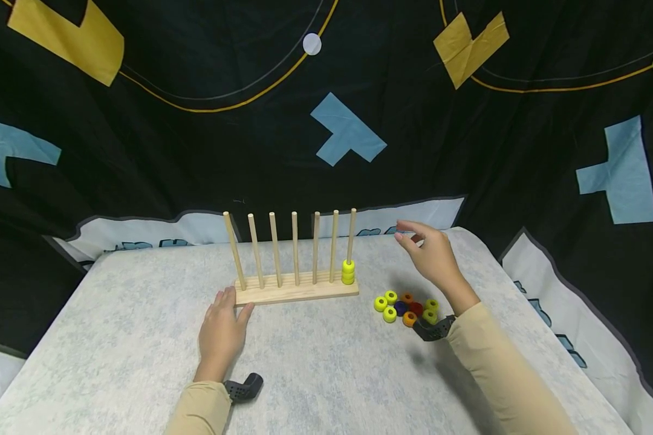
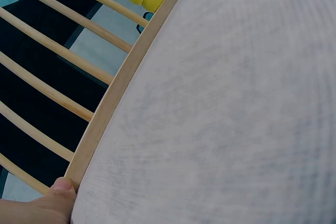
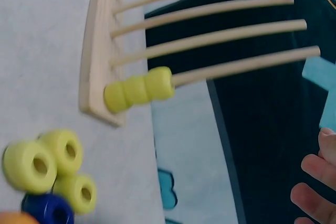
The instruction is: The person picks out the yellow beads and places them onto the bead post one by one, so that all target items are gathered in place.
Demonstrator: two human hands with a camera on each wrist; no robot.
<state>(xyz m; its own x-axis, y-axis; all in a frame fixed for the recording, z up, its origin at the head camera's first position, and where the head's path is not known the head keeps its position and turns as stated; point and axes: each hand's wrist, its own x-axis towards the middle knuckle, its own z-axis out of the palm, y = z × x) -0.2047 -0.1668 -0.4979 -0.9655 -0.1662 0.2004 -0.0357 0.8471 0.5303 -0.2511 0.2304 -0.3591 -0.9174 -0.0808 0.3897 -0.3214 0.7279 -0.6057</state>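
A light wooden peg stand point(image 1: 299, 293) with several upright pegs stands on the table. Its rightmost peg carries 3 yellow beads point(image 1: 348, 272), stacked down at the base; the other pegs are bare. My left hand point(image 1: 221, 329) holds the stand's left end, with the thumb against the front edge, as the left wrist view also shows. In the air to the right of the stand is my right hand point(image 1: 432, 254), fingers loosely bent, thumb and forefinger apart, nothing held. Below it lie loose yellow beads point(image 1: 390, 314), orange beads point(image 1: 409, 319), a dark blue bead point(image 3: 48, 211) and a red bead point(image 1: 416, 309).
The pale, mottled table point(image 1: 315, 368) bears the stand at its far side and the loose beads at the right. Behind it hangs a black cloth point(image 1: 239, 163) with blue and yellow shapes. A black wrist strap point(image 1: 434, 329) partly overlaps the beads in the head view.
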